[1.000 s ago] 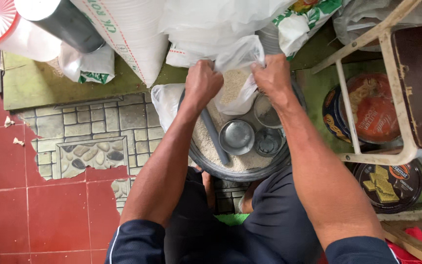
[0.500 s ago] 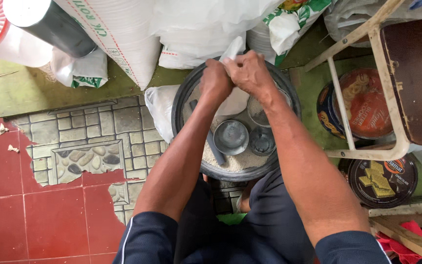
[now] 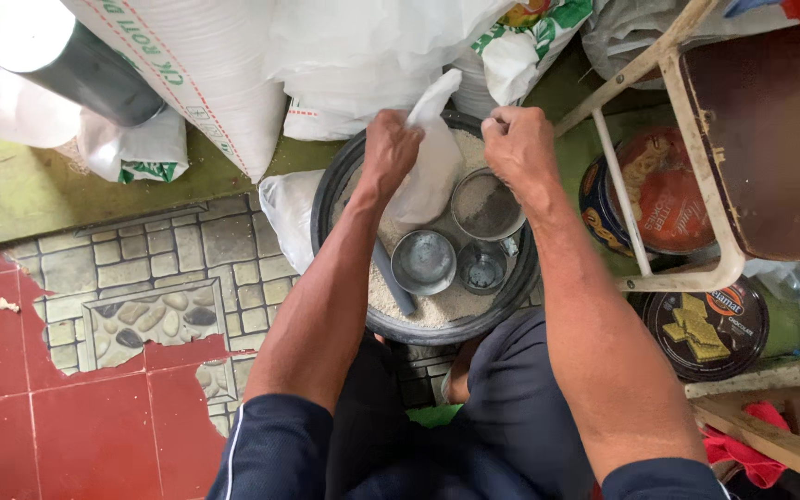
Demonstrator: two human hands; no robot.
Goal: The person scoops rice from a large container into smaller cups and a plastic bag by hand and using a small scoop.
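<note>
View from above of a person crouched over a round dark basin (image 3: 344, 185) filled with pale grain. The left hand (image 3: 389, 148) was closed around the upper part of a small white plastic bag (image 3: 430, 167), its grip tight on the gathered neck; the bag hung into the basin, its lower end touching the grain. The right hand (image 3: 520, 146) was clenched just beside the bag's mouth, apparently pinching a strip of its plastic, though the exact contact could not be made out.

Three metal cups lay in the grain: a larger one (image 3: 486, 206) holding grey powder directly under the right hand, a medium one (image 3: 423, 262) nearer the person, and a small one (image 3: 484, 268) beside it. A grey handle (image 3: 393, 278) lay slanted in the grain to their left.

Large white sacks (image 3: 224, 74) stood behind the basin. To the right, a pale wooden frame (image 3: 645, 231) stood over a round biscuit tin (image 3: 664, 194), with a second dark tin (image 3: 707, 326) nearer the person. The floor (image 3: 57, 407) showed red tiles and a stone-patterned patch.
</note>
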